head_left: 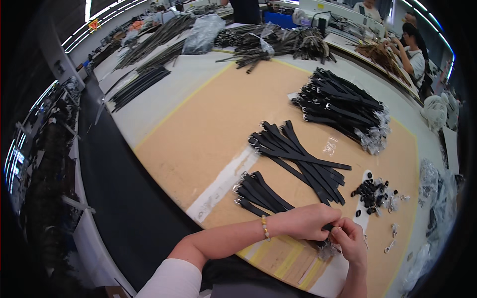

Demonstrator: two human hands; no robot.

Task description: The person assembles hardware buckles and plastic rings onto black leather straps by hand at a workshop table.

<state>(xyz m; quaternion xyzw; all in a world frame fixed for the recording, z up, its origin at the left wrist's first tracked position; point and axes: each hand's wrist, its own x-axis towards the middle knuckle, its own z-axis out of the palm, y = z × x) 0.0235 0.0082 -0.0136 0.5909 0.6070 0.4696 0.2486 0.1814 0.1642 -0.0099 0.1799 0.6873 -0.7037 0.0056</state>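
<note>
My left hand (pixel 314 222), with a beaded bracelet at its wrist, is closed on a black strap (pixel 327 227) near the table's front edge. My right hand (pixel 351 239) meets it from the right, thumb and fingers pinched at the same strap's end. Most of that strap is hidden by the hands. Just below them lies a bunch of small metal fittings in clear wrap (pixel 327 250). A small fan of black buckled straps (pixel 261 191) rests left of my hands, partly under my left forearm. Beyond it a second, looser pile of buckled straps (pixel 303 161) lies spread out.
To the right lie small black rings (pixel 370 193) and metal clasps (pixel 390 245). A large stack of black straps (pixel 343 99), its ends wrapped in plastic, sits farther back. Bundles of dark strips (pixel 268 42) line the table's far edge. Crumpled plastic (pixel 437 198) is at the right; people work beyond.
</note>
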